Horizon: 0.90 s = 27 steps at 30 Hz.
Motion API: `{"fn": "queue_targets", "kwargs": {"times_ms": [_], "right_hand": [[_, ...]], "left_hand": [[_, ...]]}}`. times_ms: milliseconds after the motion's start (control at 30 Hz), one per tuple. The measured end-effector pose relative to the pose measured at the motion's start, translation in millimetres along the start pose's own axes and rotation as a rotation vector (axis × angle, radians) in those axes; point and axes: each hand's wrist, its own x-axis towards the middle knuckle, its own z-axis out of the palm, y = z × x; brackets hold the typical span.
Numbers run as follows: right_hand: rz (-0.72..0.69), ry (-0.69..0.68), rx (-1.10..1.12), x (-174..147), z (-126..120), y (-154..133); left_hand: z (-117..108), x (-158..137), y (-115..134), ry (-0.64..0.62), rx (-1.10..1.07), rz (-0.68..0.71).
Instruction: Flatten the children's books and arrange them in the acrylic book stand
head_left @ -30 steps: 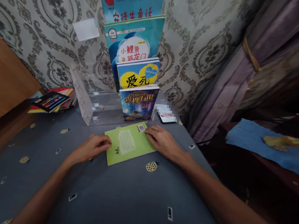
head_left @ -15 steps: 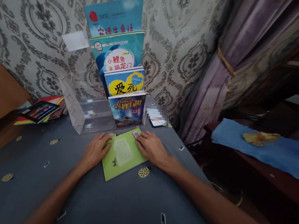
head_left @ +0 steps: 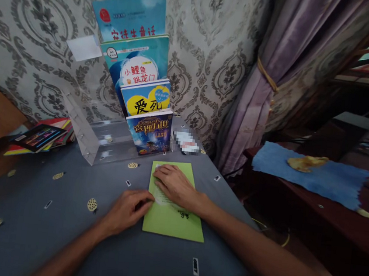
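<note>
A light green book [head_left: 174, 224] lies on the cloth-covered table with a pale text panel and a small black drawing on its face. My right hand [head_left: 174, 184] rests flat on its upper part, fingers stretched out and covering much of the panel. At the left edge of the book, my left hand [head_left: 129, 210] has bent fingers and thumb closed together on that edge. Behind the hands stands a clear stepped rack [head_left: 88, 145] holding upright books, with a dark blue book [head_left: 150, 136] in front.
Left of the rack lies a stack of books [head_left: 41, 136]. A phone-like object, partly blurred out [head_left: 187, 142], is right of the rack. The table's right edge borders a dark gap, beyond which a blue cloth [head_left: 312, 175] carries a yellowish item [head_left: 305, 163]. A purple curtain [head_left: 279, 47] hangs behind.
The green book has turned on the table and sits nearer and farther right. My right hand has moved onto its face, and my left hand has come down along its left edge.
</note>
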Motion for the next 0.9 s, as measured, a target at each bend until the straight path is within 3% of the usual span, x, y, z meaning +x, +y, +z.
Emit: {"fn": "queue_targets", "kwargs": {"times_ms": [300,400,633,900], "right_hand": [[-0.123,0.036,0.135,-1,10,-3],[-0.147,0.021,0.156,-3,10,-2],[-0.109,-0.002,0.135,1,7,9],[-0.018,-0.006,0.091,1,6,16]], "left_hand": [[15,4,16,-0.022,-0.045,0.076],[18,6,17,-0.054,-0.084,0.044],[15,23,-4,0.241,0.14,0.044],[22,45,-29,0.226,0.318,0.077]]}}
